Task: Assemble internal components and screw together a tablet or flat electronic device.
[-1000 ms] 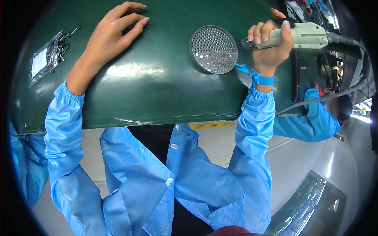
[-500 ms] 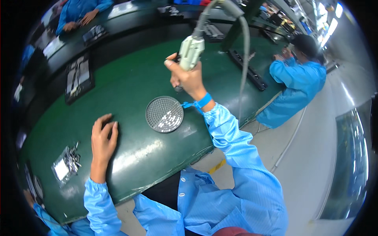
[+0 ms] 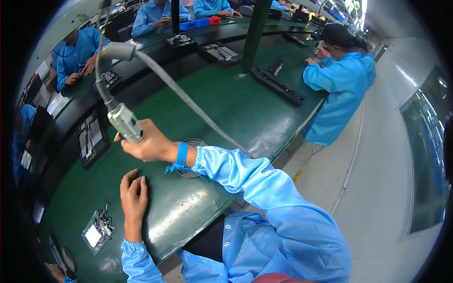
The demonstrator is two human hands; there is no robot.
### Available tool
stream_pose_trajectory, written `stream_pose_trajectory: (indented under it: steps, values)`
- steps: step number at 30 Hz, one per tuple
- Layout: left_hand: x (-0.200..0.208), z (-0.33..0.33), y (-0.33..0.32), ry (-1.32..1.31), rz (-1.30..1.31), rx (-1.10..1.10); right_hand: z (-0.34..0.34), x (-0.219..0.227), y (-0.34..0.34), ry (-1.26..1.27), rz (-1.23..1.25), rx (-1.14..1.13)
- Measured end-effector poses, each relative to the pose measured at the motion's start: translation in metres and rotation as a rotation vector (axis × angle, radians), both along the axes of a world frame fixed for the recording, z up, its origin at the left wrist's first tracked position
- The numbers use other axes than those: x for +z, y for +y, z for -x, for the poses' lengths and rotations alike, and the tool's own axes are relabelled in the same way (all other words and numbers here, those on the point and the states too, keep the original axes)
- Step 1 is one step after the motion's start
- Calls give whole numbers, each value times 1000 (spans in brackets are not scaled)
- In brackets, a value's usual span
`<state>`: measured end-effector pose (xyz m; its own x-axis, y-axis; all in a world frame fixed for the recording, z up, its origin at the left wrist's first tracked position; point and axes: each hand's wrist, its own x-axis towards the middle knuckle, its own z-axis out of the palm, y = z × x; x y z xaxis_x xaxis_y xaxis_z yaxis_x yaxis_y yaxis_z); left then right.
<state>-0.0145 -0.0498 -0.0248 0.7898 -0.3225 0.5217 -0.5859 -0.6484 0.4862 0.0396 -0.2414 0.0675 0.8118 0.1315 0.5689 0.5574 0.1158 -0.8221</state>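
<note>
Rm on green bench (image 3: 226,104) btwn R hand (image 3: 153,142) & black rail (image 3: 277,87), but gray cable (image 3: 178,91) hangs across.

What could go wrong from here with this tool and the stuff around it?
The gray cable slants down toward the right sleeve and might snag on it. The right grip holds the handheld tool while the blue wrist strap overlaps the perforated dish in this view, so the strap could bump or catch it. The clear bag of small parts lies near the left grip; a careless sweep might scatter them.
</note>
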Motion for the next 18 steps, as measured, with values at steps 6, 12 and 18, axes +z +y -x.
stream_pose_trajectory:
  steps: [6,12,18]
  values:
    - [6,-2,0,-31,10,11,4,0,0,44,-14,16]
    - [29,2,-9,-175,188,-21,4,-1,-41,231,-80,5]
    - [134,42,-30,66,960,-482,1,-12,-53,269,-171,-84]
